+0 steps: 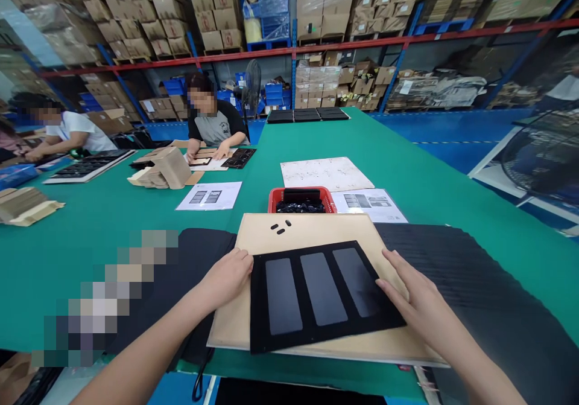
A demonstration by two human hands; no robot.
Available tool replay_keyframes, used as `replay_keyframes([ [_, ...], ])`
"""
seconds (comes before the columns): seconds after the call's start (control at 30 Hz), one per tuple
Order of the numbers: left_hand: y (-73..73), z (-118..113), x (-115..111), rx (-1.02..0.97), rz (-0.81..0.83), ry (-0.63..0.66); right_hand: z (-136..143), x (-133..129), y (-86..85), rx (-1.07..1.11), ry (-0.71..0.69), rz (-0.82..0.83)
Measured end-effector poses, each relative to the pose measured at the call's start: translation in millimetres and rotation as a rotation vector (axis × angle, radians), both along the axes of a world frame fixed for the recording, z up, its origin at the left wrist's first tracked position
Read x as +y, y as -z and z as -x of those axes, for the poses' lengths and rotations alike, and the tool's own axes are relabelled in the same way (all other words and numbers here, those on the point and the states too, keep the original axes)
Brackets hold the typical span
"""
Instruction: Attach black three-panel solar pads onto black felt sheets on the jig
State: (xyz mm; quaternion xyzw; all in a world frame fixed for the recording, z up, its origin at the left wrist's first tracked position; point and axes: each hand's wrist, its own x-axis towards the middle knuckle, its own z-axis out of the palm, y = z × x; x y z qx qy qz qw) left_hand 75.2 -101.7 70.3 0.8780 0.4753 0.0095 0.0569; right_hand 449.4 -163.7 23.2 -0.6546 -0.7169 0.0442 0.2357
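Observation:
A flat black panel (289,338) with three grey rectangular windows lies slightly turned on a beige board (312,230). At the panel's upper left corner, my left hand (231,275) has its fingers curled closed on the edge. My right hand (418,296) is at the panel's right edge, thumb tip close to it and fingers stretched out over the board; whether the thumb touches the panel I cannot tell. Near the board's top are three small dark oval pieces (280,231).
Behind the board stands a red basket (271,201) with black pieces. Black sheets are stacked right (474,290), and a black item (190,254) lies left. Printed sheets (210,195) and a white board (325,174) lie beyond. A co-worker (215,121) handles parts across the green table (307,139).

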Motion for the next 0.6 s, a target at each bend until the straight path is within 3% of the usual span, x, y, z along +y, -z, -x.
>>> replay_keyframes([
  [0.17, 2.4, 0, -48, -0.007, -0.080, -0.093, 9, -16, 1.5, -0.015, -0.154, 0.155],
  [0.27, 21.9, -15, -82, -0.081, -0.144, -0.047, 13, -18, 8.5, -0.021, -0.183, 0.227],
  [0.4, 55.5, -48, -121, -0.117, -0.125, 0.167, 17, -15, 13.0, -0.010, -0.193, 0.233],
  [0.5, 68.0, -63, -132, -0.104, -0.168, 0.178, 17, -15, 10.0, -0.008, -0.219, 0.255],
  [0.6, 64.8, -62, -129, -0.087, -0.171, 0.172, 11, -19, 0.8, -0.007, -0.256, 0.329],
])
